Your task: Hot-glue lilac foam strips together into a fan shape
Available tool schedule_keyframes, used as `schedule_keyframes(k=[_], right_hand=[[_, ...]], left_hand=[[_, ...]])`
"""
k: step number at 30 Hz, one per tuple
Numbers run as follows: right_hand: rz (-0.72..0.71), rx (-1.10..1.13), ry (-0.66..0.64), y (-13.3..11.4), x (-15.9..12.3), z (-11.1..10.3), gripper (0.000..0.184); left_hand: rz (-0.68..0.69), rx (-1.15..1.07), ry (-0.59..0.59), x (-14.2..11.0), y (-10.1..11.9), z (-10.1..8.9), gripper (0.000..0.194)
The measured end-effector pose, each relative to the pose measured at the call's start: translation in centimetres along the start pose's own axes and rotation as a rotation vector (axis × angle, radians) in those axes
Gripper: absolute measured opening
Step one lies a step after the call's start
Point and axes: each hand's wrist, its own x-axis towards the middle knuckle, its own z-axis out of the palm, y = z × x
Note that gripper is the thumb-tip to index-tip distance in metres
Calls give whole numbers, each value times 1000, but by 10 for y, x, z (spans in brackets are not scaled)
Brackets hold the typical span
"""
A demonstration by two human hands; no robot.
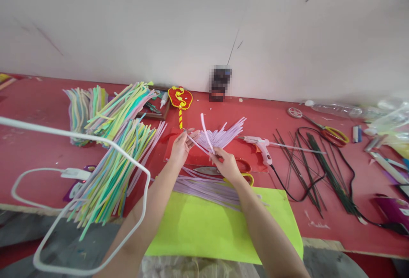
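Observation:
My left hand (180,148) pinches one end of a lilac pipe cleaner (206,132) between thumb and fingers. At its bend, my right hand (227,165) grips the same pipe cleaner, which looks folded into a V with one leg pointing up. Just behind the hands, a feather-like fan of lilac pipe cleaners (233,132) lies on a red sheet (198,158). Loose lilac pipe cleaners (204,190) rest beneath my wrists on a lime-green sheet (204,231). Scissors with yellow handles (249,180) are partly hidden under my right hand.
Bundles of coloured pipe cleaners (105,171) lie left, crossed by a white tube frame (145,192). A red-and-yellow ornament (180,98) is behind. Rightward are a glue gun (262,146), dark wire stems (335,184), scissors (334,135) and a plastic bottle (335,108).

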Motion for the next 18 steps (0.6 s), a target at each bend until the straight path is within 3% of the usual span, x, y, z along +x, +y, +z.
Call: schedule_keyframes(k=[8,18], right_hand=[[189,433,-81,-2,3,-5,37],[415,724,-270,-1,2,-6,42]], left_hand=[[-21,17,-65,-6,4,11,35],[-6,-21,52,-5,3,13,22]])
